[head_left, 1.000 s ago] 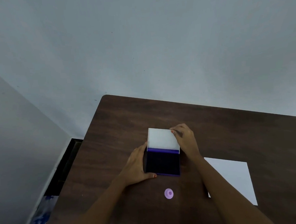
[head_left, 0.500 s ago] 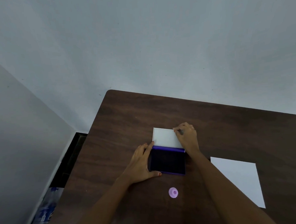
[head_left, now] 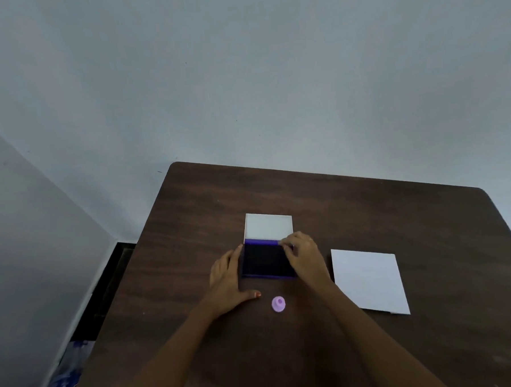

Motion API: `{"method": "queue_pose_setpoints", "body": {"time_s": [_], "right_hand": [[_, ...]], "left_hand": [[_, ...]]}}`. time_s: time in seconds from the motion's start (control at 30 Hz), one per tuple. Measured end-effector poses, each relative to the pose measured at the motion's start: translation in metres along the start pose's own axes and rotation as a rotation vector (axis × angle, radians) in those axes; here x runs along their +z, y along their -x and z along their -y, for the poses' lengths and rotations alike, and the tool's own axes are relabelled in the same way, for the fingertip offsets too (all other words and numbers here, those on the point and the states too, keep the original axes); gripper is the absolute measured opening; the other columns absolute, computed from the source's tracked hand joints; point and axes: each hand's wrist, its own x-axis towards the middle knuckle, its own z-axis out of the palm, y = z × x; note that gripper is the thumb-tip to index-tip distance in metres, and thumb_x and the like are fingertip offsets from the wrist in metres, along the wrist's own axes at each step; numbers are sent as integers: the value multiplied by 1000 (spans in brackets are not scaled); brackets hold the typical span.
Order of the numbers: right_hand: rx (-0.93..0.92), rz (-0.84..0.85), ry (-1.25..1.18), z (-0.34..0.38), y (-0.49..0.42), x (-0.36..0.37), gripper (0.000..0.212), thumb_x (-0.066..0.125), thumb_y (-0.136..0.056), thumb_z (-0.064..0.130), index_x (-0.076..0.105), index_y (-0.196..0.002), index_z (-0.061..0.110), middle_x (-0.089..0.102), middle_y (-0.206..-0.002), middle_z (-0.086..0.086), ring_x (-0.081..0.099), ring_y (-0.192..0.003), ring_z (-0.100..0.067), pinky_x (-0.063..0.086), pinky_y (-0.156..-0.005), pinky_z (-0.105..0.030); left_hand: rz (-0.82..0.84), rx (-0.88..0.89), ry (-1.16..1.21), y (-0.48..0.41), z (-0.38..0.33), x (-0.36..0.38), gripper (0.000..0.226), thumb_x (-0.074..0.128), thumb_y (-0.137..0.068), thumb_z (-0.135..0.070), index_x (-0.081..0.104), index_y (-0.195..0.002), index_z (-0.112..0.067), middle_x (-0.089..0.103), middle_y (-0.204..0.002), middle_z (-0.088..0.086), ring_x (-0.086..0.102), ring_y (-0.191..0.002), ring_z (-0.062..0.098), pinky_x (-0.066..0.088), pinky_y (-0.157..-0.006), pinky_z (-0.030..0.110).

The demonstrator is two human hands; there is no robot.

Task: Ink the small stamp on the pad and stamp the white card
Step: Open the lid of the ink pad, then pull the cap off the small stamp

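Two flat hands flank open pad (head_left: 266,259), L hand (head_left: 227,279), R hand (head_left: 305,257), stamp (head_left: 278,304) just below

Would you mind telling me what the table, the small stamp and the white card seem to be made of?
Table: dark brown wood or wood-look laminate, matte, with visible grain streaks.
Small stamp: likely moulded plastic, pale purple, smooth, with a round knob.
White card: paper or thin card, lying flat, matte and unmarked, with crisp edges.
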Motion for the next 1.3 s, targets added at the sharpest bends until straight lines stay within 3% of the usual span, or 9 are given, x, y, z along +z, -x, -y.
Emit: {"method": "queue_pose_setpoints", "body": {"time_s": [0.3,0.43,0.57,0.67,0.77,0.93,1.07,1.17,1.3], "right_hand": [[-104,166,103,5,78,23,30,60,-81,41,61,-105,22,58,-115,3,48,-105,-7,33,-84,-15],[5,162,85,6,91,32,33,61,-82,31,57,-113,19,57,-123,-1,50,-112,-13,34,-93,-19],[74,138,19,8,94,36,22,55,-88,18,59,-108,12,61,-118,-7,51,-109,-17,32,-90,-17],[188,104,-130,15,92,33,17,57,-87,14,63,-101,5,64,-110,-12,56,-103,-21,38,-89,-21],[368,-21,-429,21,95,28,17,65,-81,11,67,-97,4,68,-101,-13,62,-94,-22,46,-77,-17],[602,-27,-728,23,102,22,32,70,-78,21,65,-107,9,68,-106,-10,62,-99,-22,52,-93,-38],[579,-11,-851,26,105,18,18,69,-78,19,68,-95,14,71,-98,-8,67,-90,-15,54,-74,-20],[537,-10,-867,27,106,15,8,68,-79,20,69,-87,21,72,-91,-2,67,-88,-13,52,-68,-16],[578,-51,-980,20,100,6,10,60,-85,17,67,-90,22,68,-97,-3,63,-94,-16,52,-75,-23]], "left_hand": [[-17,60,-28,37,-9,23,87,69,-72,-40,14,-140,-35,19,-148,2,15,-136,20,12,-111,40],[-11,87,8,45,-12,32,61,62,-79,-38,34,-132,-28,31,-143,1,22,-133,17,15,-109,34],[-33,100,-11,50,-13,39,47,60,-81,-29,44,-126,-27,41,-136,0,29,-128,14,17,-100,25],[-58,104,58,53,-18,42,43,62,-81,-25,49,-121,-22,49,-129,-1,37,-121,13,22,-96,20],[-7,24,382,57,-33,38,34,65,-80,-19,57,-113,-21,60,-116,0,51,-101,5,37,-86,15],[-34,-26,604,57,-43,26,18,68,-78,-22,65,-95,-23,67,-93,-7,63,-91,4,47,-74,13],[-5,-48,666,56,-45,18,14,72,-73,-20,67,-77,-32,70,-80,-15,65,-77,-6,48,-61,5],[18,-71,727,55,-45,14,11,73,-72,-23,71,-83,-26,74,-86,-6,68,-83,3,50,-69,13],[-20,-120,646,54,-42,10,14,71,-74,-14,67,-84,-24,70,-92,-3,65,-90,12,51,-77,22]]}}
